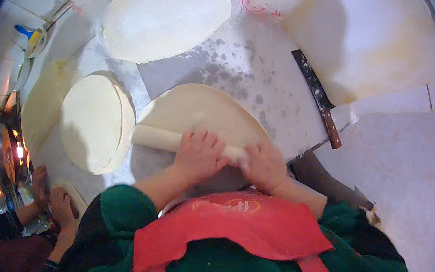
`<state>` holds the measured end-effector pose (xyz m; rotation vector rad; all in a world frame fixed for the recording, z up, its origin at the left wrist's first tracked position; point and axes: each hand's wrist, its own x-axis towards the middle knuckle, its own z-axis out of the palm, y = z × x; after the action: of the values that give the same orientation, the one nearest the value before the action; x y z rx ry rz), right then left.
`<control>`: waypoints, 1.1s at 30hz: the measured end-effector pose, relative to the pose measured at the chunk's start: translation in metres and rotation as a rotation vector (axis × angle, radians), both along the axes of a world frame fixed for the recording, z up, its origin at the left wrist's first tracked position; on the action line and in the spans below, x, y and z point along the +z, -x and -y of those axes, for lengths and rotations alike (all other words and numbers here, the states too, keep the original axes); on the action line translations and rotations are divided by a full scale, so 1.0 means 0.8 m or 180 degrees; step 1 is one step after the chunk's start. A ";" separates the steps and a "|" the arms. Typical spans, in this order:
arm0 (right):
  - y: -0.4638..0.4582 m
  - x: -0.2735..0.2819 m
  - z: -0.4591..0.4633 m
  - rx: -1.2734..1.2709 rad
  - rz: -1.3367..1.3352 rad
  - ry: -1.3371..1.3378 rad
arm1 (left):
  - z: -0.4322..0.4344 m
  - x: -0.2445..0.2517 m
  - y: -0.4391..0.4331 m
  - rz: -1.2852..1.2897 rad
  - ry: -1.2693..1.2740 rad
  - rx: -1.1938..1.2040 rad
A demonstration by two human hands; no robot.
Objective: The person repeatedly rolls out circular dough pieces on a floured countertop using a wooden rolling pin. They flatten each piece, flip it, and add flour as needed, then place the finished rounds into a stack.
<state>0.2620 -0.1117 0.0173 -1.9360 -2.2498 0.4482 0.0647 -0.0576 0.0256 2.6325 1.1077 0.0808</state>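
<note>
A sheet of rolled dough (204,104) lies in front of me, its near edge wound into a pale roll (158,137). Whether a rolling pin is inside the roll is hidden. My left hand (199,155) grips the middle of the roll with curled fingers. At its right end, my right hand (264,165) closes over the roll, somewhat blurred. Left of this sheet lies a stack of round dough sheets (93,125). Farther back, a large oval dough sheet (167,14) is spread flat.
A cleaver-like knife with a wooden handle (330,129) lies at the right, beside a large pale board (374,28). A co-worker's hands (61,205) press dough at the lower left, near a glowing flame (19,150). A blue-handled brush (25,31) rests in a bowl at the back left.
</note>
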 end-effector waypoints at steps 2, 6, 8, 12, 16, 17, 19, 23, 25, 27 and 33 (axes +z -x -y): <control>-0.019 0.006 -0.060 -0.0075 0.0131 -0.0021 | -0.060 0.007 -0.035 -0.0304 0.0128 0.0195; -0.042 0.002 -0.105 -0.0422 0.0408 -0.1470 | -0.109 0.003 -0.063 0.0574 -0.0740 0.0607; -0.041 -0.005 -0.082 -0.0156 0.0379 -0.1086 | -0.094 -0.001 -0.059 0.0721 -0.0708 0.0553; -0.053 -0.026 -0.099 -0.0340 0.0076 -0.0667 | -0.095 -0.012 -0.061 0.0359 -0.0528 0.0393; -0.082 -0.045 -0.168 -0.0640 0.0175 -0.1094 | -0.173 -0.035 -0.103 0.0752 -0.1130 0.0608; -0.081 -0.041 -0.173 -0.0683 0.0243 -0.0590 | -0.177 -0.037 -0.109 0.0297 -0.0565 0.0520; -0.068 -0.026 -0.166 -0.0609 0.0232 -0.0376 | -0.166 -0.035 -0.114 -0.0122 -0.0057 0.0548; -0.026 0.010 -0.108 -0.0883 0.0049 -0.0327 | -0.106 -0.014 -0.111 0.0678 -0.0526 -0.0042; -0.036 0.016 -0.121 -0.0880 0.0464 0.0128 | -0.118 -0.005 -0.122 0.0303 -0.0214 -0.0237; -0.064 0.012 -0.164 -0.0818 0.0661 -0.0018 | -0.172 0.000 -0.147 -0.0135 -0.0198 -0.0210; -0.112 -0.051 -0.204 -0.1205 0.0503 -0.0107 | -0.247 -0.024 -0.180 -0.0532 0.0533 -0.0293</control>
<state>0.3513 0.0515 -0.0237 -2.3800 -1.8866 0.2125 0.2087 0.1400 0.0067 2.5711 0.9940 -0.2444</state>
